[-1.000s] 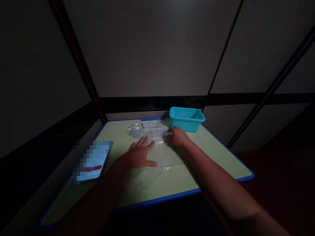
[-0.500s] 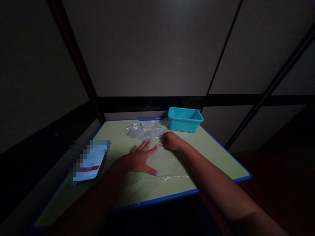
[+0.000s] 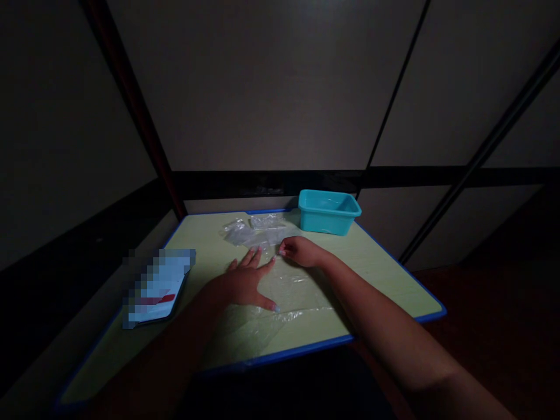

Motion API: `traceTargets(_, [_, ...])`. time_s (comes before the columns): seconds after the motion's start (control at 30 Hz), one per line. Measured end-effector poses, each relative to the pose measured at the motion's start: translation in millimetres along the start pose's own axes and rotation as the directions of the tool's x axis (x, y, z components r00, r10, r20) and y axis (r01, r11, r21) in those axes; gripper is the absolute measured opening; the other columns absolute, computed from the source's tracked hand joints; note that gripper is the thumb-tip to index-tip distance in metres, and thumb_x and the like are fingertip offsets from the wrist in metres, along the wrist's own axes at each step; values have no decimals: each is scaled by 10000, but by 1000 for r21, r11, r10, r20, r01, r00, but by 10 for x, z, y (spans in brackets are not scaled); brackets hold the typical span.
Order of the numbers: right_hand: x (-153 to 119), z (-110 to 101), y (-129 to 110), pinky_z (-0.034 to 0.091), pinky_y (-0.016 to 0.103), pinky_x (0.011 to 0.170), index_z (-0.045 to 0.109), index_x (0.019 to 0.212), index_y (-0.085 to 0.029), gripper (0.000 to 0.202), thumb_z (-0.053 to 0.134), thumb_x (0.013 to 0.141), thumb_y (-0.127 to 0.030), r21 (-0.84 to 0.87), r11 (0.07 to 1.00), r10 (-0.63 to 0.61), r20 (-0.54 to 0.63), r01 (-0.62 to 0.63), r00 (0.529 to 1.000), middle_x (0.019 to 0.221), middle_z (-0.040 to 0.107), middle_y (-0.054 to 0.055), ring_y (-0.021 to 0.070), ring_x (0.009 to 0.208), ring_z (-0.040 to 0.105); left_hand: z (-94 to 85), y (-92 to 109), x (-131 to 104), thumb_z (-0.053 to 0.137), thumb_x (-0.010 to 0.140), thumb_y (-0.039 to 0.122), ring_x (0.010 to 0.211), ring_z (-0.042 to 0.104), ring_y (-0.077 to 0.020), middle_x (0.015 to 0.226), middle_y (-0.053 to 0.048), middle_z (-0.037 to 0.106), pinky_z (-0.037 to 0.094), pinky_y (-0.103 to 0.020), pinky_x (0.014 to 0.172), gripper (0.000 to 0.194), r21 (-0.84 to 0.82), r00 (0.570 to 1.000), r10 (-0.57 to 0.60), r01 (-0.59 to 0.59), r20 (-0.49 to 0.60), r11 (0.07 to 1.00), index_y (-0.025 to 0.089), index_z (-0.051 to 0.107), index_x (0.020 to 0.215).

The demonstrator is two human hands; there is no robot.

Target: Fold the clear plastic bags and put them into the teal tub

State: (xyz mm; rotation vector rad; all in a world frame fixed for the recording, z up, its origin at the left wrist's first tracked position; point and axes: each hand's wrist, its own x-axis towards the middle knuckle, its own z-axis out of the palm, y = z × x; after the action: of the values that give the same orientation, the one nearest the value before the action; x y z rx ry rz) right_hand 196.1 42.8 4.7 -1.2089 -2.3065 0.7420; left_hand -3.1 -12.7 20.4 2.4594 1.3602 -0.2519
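Observation:
A clear plastic bag [image 3: 301,300] lies spread over the table, its near part wrinkled and shiny. My left hand [image 3: 247,286] rests flat on it with fingers spread, the thumb toward the near side. Just right of the left index fingertip, my right hand [image 3: 301,252] is closed in a pinch at the bag's far edge; the thin film between those fingers is hard to make out. Beyond both hands are more crumpled clear plastic bags [image 3: 240,234] and a small clear packet [image 3: 266,221].
A turquoise plastic basin [image 3: 328,221] stands at the back right of the blue-edged table [image 3: 385,286]. At the left lies a tablet-like device [image 3: 164,291] with a lit, partly blurred screen. A panelled wall [image 3: 271,105] rises behind the table.
My right hand has shifted slightly left and its fingers have curled closer together. My left hand has slid a little left, still flat on the plastic.

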Motion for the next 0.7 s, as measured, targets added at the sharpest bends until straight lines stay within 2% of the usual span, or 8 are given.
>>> traceTargets(0.23, [4,42,12,390,202,623,589,773,-113,80,515,742,-106,90,995,-41,0,41,999,691,583,7,89,618,476,20,-43,30,593,496,749,1336,-116,-358,1453,-195,-127,102,-612,1009,1244,6,1000,-13,13,-12,1000,158,33,1437])
traceTargets(0.47, [-3,42,-38,355,192,569,590,720,-121,35,579,741,-147,26,999,-32,-8,32,999,626,561,-6,84,575,457,24,-41,23,590,478,760,1340,-107,-366,1455,-202,-118,90,-625,1001,1282,8,1000,-14,14,-10,1000,129,18,1436])
traceTargets(0.57, [-8,41,-35,331,192,543,600,744,-119,105,610,748,-223,-1,1000,-29,-8,29,1000,629,558,-6,83,559,436,29,-70,52,569,506,766,1345,-72,-370,1464,-190,-107,105,-602,1010,1243,-20,998,-15,13,-61,1000,163,11,1439])
traceTargets(0.7, [-17,32,-12,303,189,529,621,824,-121,177,660,706,-247,-22,999,-46,5,46,999,609,505,-34,80,553,407,-10,-111,105,521,626,723,1359,47,-341,1485,-185,-5,161,-504,1041,1102,-58,973,-46,34,-228,998,165,33,1442])
